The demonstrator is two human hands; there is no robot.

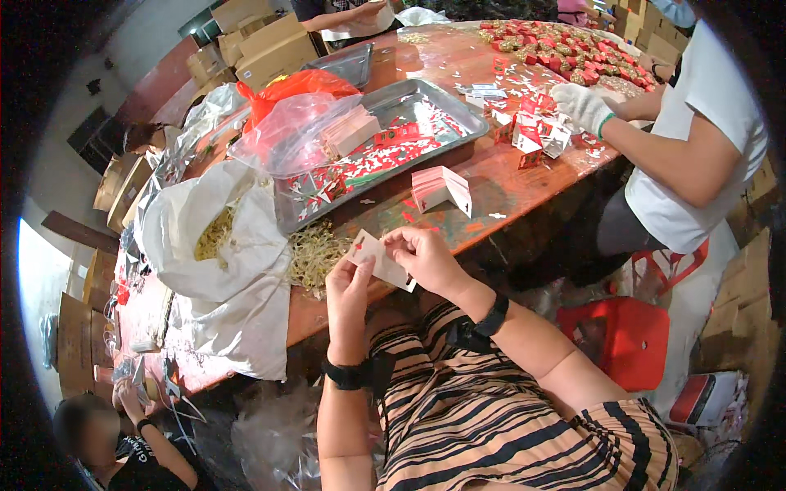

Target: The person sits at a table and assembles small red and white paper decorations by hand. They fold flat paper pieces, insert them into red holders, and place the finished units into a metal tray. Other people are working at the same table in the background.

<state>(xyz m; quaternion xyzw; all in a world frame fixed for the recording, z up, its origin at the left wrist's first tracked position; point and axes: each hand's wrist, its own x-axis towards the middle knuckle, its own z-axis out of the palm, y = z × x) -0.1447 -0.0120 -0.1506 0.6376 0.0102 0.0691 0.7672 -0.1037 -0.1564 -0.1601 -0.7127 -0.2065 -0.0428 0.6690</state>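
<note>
Between my two hands, just off the table's near edge, is a pale folded card (pixel 378 260) with a small red mark and cut-out near its left end. My left hand (pixel 350 293) pinches its left side between thumb and fingers. The fingers of my right hand (pixel 427 255) close on its upper right part. Close beyond, a folded stack of pink and white cards (pixel 442 190) stands on the table. A heap of thin yellowish strings (pixel 315 255) lies beside my left hand.
A metal tray (pixel 471 123) holds red and white scraps and a card stack (pixel 350 131). A white sack (pixel 184 245) sits left on the red table (pixel 512 192). To the right, a co-worker's gloved hand (pixel 581 108) touches red cards. A red stool (pixel 630 344) stands lower right.
</note>
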